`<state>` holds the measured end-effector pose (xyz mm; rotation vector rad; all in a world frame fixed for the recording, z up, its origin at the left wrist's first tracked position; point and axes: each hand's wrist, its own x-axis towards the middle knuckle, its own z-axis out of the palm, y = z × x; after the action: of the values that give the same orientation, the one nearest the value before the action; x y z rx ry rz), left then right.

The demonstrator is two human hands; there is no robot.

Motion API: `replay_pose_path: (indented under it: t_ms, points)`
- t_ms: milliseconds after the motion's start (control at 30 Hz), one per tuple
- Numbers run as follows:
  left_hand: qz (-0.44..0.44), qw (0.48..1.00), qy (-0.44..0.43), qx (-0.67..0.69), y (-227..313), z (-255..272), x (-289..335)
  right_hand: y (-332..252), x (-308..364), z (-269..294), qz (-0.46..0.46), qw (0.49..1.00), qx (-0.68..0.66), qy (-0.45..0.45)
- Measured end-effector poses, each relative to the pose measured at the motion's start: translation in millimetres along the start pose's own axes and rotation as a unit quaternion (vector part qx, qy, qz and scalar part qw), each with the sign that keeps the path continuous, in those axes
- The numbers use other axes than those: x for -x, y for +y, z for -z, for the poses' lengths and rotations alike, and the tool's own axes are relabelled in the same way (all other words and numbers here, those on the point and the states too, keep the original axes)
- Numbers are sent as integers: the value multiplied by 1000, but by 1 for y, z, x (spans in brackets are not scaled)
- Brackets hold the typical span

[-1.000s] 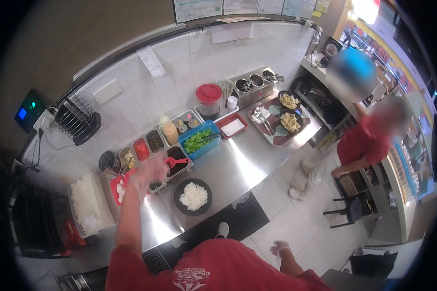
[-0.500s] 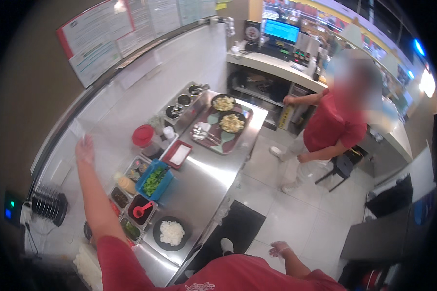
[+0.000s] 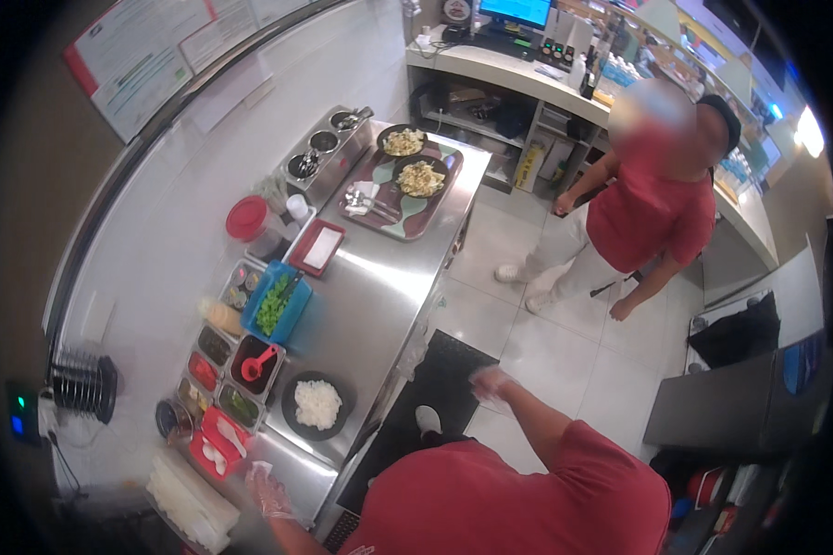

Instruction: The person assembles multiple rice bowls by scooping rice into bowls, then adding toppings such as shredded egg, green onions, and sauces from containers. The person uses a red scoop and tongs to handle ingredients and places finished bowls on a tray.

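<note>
My left hand [image 3: 271,492], in a clear glove, is low over the near end of the steel counter, fingers loosely stretched out and nothing visible in them. Close to it are a red container [image 3: 215,453] with white spoons and a dark bowl of white rice [image 3: 317,405]. My right hand [image 3: 492,385], also gloved, hangs over the black floor mat [image 3: 444,370], away from the counter; motion smears its fingers. Beyond the rice stand a sauce tub with a red ladle [image 3: 257,363], metal pans of toppings and a blue bin of chopped greens [image 3: 274,305].
A tray [image 3: 377,180] with two filled bowls and cutlery is at the counter's far end, near a red box [image 3: 318,248] and a red-lidded jar [image 3: 247,219]. A co-worker in a red shirt [image 3: 662,203] stands on the tiled floor to the right.
My left hand has come down from the wall side to the counter's near end. My right hand has swung forward and left. The view has shifted, and the co-worker has turned.
</note>
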<state>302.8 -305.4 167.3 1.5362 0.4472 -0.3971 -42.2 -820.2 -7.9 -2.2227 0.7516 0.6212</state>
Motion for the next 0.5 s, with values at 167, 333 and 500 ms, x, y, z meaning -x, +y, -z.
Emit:
replay_pose_path:
  t_ms: [167,333,500]
  points:
    - [-125,988,-90,19,5,-10,34,-186,-30,73,68,935,-348,17]
    - [-325,885,-267,-203,24,-70,124,-355,39,7,327,790,-441,-273]
    - [-505,712,-204,-444,23,-20,164,-430,104,-96,173,711,-540,-417]
